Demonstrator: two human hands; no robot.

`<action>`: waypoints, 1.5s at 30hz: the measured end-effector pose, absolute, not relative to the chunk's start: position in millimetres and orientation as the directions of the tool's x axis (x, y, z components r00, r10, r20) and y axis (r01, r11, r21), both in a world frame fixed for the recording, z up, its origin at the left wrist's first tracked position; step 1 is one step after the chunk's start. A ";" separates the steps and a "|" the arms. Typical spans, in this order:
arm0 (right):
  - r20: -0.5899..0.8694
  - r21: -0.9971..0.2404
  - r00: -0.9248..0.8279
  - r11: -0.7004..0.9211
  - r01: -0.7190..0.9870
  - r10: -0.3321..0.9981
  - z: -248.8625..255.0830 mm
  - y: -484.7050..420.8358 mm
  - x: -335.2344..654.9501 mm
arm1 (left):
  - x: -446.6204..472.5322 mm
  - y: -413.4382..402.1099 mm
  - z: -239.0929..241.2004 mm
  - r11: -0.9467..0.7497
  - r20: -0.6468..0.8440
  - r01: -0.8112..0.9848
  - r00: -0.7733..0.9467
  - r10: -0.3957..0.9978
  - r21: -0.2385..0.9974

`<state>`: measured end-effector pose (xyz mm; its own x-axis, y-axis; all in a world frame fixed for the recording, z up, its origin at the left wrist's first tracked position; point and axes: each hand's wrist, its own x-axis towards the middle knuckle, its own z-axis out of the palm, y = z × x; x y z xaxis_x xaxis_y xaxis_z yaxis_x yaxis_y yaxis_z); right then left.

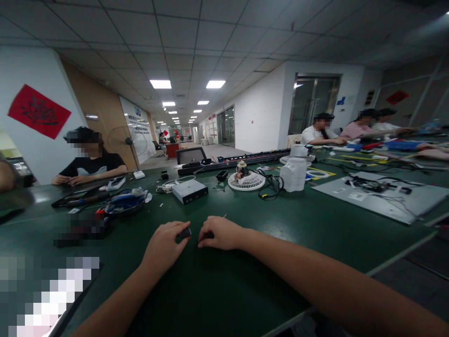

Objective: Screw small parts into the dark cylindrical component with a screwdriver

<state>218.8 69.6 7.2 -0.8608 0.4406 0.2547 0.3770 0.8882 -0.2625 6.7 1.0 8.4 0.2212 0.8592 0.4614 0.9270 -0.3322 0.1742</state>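
My left hand is closed around a small black cylindrical piece, its end showing between thumb and fingers. Just to the right, my right hand is bent at the wrist, fingers curled toward the thumb low over the green table. A thin light tip pokes out behind its knuckles; what the fingers hold is hidden. The two hands are close together but apart. Beyond them sits a silver optical disc drive, with a small black open box farther back.
A white fan grille with a motor, black cables and a white plastic housing stand at the back. A metal panel with parts lies right. Left is a tray of blue items. Co-workers sit at left and right.
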 end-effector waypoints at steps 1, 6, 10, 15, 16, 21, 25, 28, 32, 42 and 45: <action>0.264 -0.265 -0.856 0.886 0.380 0.445 8.1 68.9 218.6 | 5.9 1.3 8.1 -0.331 0.459 0.926 0.218 0.861 0.182; 0.347 -0.340 -0.775 0.841 0.420 0.528 13.8 65.3 221.1 | 5.7 1.1 7.5 -0.350 0.451 0.913 0.227 0.863 0.210; 0.459 -0.354 -0.701 0.836 0.419 0.546 16.4 65.0 222.1 | 9.5 -2.0 9.0 -0.417 0.430 0.875 0.286 0.856 0.248; 0.542 -0.308 -0.740 0.913 0.267 0.399 11.9 66.4 220.3 | 12.4 -6.0 6.9 -0.506 0.485 0.820 0.339 0.806 0.268; 0.546 -0.301 -0.746 0.920 0.250 0.381 10.8 66.1 219.5 | 12.3 -6.5 6.1 -0.522 0.499 0.810 0.347 0.794 0.267; 0.570 -0.338 -0.680 0.886 0.317 0.461 14.0 58.2 214.1 | 9.6 -7.3 4.6 -0.551 0.535 0.791 0.355 0.767 0.266; 0.507 -0.456 -0.592 0.778 0.433 0.627 22.6 49.1 210.0 | 9.5 -7.8 6.9 -0.599 0.549 0.767 0.406 0.730 0.229; 0.327 -0.705 -0.526 0.573 0.418 0.785 26.6 47.1 208.9 | 11.9 -8.2 8.7 -0.657 0.580 0.732 0.460 0.672 0.182; 0.203 -0.799 -0.532 0.453 0.396 0.822 31.9 50.0 212.9 | 16.0 -8.7 8.7 -0.715 0.635 0.685 0.494 0.594 0.136; 0.314 -0.709 -0.657 0.630 0.319 0.686 44.9 49.9 226.1 | 21.5 -11.4 8.1 -0.776 0.679 0.613 0.506 0.532 0.151; 0.329 -0.732 -0.638 0.615 0.293 0.696 44.0 50.5 224.7 | 22.4 -10.8 7.7 -0.786 0.703 0.603 0.499 0.506 0.137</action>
<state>224.7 50.5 44.0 -0.6379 0.6963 0.3290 0.2933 0.6147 -0.7322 22.4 -10.8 7.7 0.4995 0.5056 0.7035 0.6031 -0.7859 0.1367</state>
